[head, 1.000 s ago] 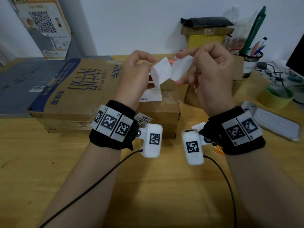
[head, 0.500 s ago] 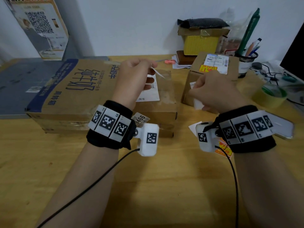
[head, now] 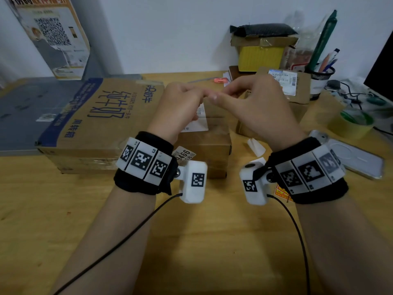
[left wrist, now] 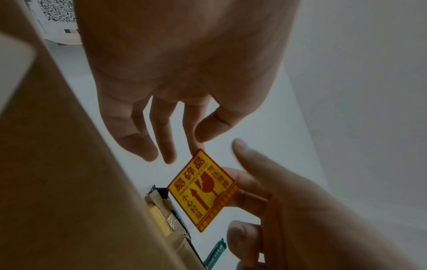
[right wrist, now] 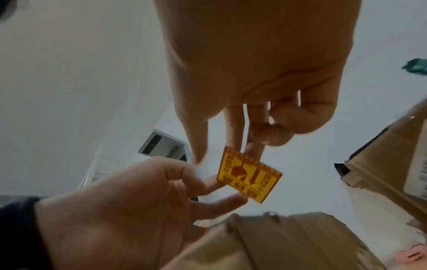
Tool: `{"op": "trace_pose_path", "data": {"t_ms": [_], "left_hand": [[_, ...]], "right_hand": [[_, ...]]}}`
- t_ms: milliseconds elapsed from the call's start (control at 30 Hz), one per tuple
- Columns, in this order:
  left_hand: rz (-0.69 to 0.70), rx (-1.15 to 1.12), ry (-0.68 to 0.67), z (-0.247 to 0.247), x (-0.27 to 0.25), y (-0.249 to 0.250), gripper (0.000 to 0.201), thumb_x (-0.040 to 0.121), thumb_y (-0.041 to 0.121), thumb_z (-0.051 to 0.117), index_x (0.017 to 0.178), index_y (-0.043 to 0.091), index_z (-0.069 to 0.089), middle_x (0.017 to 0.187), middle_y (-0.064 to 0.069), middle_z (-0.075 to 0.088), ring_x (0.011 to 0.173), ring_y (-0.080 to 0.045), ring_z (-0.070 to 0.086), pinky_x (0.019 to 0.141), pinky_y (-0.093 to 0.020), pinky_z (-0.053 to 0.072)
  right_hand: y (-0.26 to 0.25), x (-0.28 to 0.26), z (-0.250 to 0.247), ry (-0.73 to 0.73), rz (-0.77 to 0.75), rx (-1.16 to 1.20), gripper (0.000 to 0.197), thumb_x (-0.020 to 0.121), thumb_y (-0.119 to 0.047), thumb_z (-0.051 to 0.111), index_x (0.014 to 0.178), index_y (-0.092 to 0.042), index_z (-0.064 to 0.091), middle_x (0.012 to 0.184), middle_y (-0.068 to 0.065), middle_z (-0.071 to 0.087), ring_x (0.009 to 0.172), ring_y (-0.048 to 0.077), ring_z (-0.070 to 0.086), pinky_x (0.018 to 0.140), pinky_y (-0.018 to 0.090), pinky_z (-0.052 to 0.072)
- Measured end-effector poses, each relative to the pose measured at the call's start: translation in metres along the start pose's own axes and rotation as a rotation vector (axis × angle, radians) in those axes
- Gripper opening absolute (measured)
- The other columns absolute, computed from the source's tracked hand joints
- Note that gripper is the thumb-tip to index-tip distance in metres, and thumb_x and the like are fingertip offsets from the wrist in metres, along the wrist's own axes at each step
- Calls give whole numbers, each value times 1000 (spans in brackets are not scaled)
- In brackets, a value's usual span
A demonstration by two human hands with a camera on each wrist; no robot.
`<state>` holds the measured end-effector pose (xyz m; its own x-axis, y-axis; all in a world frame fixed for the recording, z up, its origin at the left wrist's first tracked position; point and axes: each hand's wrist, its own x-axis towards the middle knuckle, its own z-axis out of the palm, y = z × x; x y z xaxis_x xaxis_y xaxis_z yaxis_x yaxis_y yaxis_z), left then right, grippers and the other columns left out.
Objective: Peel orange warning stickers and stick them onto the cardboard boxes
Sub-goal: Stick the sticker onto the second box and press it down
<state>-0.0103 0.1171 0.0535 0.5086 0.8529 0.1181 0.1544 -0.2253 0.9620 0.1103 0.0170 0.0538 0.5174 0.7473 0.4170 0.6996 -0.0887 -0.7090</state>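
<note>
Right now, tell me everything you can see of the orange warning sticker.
The orange warning sticker is a small, thin rectangle. It is yellow, with a red-orange border, a broken-glass symbol, an arrow and Chinese characters. It is peeled, tilted and in mid-air, not yet stuck down. The left hand holds one edge with its fingertips, and fingertips of the right hand touch another.

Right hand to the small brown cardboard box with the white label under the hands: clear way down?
Probably yes: the small brown cardboard box lies close below the right hand, nothing between them. The orange warning sticker sits between its fingertips and the left hand.
</note>
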Motion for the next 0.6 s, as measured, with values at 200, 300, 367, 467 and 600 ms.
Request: {"op": "trace_pose_path", "data": {"t_ms": [200, 300, 367, 467, 600], "left_hand": [[21, -15, -50, -3, -3, 0, 39, 90, 10, 52, 107, 36, 76, 107, 0, 76, 92, -9, 63, 69, -26, 51], [39, -35, -31, -5, -4, 1, 41, 93, 18, 60, 126, 42, 63, 106, 6, 74, 93, -6, 64, 70, -26, 55], [28, -39, -11, -8, -2, -1, 44, 91, 20, 63, 132, 37, 60, 106, 6, 74, 93, -7, 67, 71, -27, 57], [-1, -35, -20, -12, 0, -6, 39, 89, 21, 71, 127, 27, 64, 99, 6, 77, 87, -8, 72, 67, -26, 56], [18, -40, 10, -21, -1, -10, 31, 87, 20, 76, 117, 23, 68, 91, 7, 78, 77, -5, 72, 62, -22, 53]], "right_hand": [[9, 4, 4, 57, 15, 5, 8, 87, -31, 74, 80, -30, 78, 72, -11, 71, 69, 0, 62, 64, 25, 51], [8, 3, 1, 79, 64, 178, 6, 88, -26, 74, 83, -26, 78, 67, -12, 69, 58, -4, 60, 56, 14, 45], [5, 3, -1, 64, 107, 295, 5, 91, -22, 74, 86, -21, 77, 65, -6, 70, 45, 0, 55, 44, 14, 41], [3, 3, -1, 22, 187, 408, 3, 92, -20, 73, 89, -19, 74, 63, -1, 72, 37, 10, 48, 36, 20, 38], [1, 3, 3, -53, 249, 451, 5, 92, -20, 74, 95, -16, 74, 73, 6, 78, 38, 15, 51, 37, 23, 39]]}}
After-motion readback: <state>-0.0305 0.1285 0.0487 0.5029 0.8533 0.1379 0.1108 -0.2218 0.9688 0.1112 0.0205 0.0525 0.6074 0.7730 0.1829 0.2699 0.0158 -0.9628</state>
